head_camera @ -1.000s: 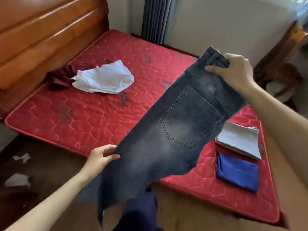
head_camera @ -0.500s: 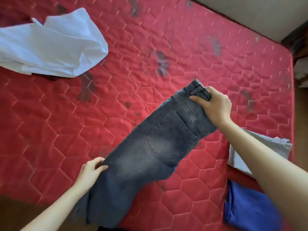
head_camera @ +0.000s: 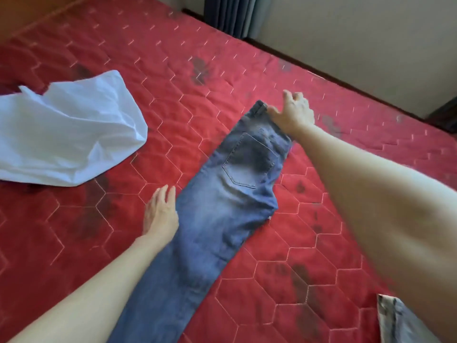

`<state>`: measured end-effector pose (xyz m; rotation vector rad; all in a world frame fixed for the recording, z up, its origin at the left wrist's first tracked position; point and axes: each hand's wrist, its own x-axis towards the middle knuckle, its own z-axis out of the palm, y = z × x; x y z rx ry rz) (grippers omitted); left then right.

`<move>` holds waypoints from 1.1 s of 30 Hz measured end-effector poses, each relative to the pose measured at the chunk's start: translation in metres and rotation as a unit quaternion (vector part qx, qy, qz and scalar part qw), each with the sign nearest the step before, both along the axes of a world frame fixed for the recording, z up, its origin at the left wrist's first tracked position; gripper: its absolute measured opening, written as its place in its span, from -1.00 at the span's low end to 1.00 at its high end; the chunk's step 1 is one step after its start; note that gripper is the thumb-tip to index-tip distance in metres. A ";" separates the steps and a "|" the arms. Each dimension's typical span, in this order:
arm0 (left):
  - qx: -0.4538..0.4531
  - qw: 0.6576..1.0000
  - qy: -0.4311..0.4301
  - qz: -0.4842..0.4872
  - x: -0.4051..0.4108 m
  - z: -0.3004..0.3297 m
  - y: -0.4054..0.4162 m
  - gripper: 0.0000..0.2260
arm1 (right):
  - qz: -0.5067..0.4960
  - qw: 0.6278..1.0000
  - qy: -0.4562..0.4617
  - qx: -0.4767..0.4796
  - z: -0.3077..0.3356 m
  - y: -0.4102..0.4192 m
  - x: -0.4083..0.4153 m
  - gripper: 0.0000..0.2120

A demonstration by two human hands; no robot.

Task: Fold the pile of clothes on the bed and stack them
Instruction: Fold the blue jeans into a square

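A pair of faded blue-grey jeans (head_camera: pixel 210 219), folded lengthwise with a back pocket up, lies flat on the red quilted mattress (head_camera: pixel 173 70). It runs from the waistband at the centre down to the bottom edge of the view. My right hand (head_camera: pixel 291 113) rests on the waistband with fingers spread. My left hand (head_camera: pixel 160 209) lies flat, fingers together, on the jeans' left edge at thigh height. A crumpled white garment (head_camera: pixel 66 134) lies at the left. A dark maroon garment (head_camera: pixel 7 86) peeks out behind it.
A folded grey garment (head_camera: pixel 395 320) shows at the bottom right corner, partly behind my right arm. A wooden headboard (head_camera: pixel 29 11) runs along the upper left. A dark curtain (head_camera: pixel 235 13) and a pale wall stand behind the far edge of the mattress.
The jeans went from hanging in both hands to lying flat on the mattress. Both hands have loosened their grip and now press on the cloth. The view moved in closer over the bed.
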<state>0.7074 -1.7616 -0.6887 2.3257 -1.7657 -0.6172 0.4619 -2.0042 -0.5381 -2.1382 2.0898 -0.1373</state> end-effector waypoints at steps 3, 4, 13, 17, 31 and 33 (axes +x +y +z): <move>0.035 0.994 -0.071 -0.078 -0.025 -0.039 -0.010 -0.43 | 0.073 0.996 0.003 0.044 -0.075 0.035 0.018 -0.45; 0.047 0.989 -0.094 -0.103 -0.030 -0.050 -0.006 -0.43 | 0.077 0.995 0.003 0.066 -0.100 0.051 0.017 -0.45; -0.071 0.973 -0.134 -0.172 -0.023 -0.104 0.041 -0.47 | -0.159 0.952 -0.255 -0.053 -0.205 0.204 -0.075 -0.52; -0.093 0.972 -0.141 -0.165 -0.025 -0.104 0.041 -0.47 | -0.100 0.965 -0.240 -0.033 -0.215 0.226 -0.090 -0.48; -0.120 0.964 -0.165 -0.170 -0.022 -0.110 0.040 -0.47 | -0.219 0.964 -0.147 -0.017 -0.218 0.166 -0.095 -0.83; -0.121 0.963 -0.165 -0.175 -0.021 -0.110 0.040 -0.47 | -0.187 0.973 -0.133 -0.008 -0.217 0.170 -0.111 -0.91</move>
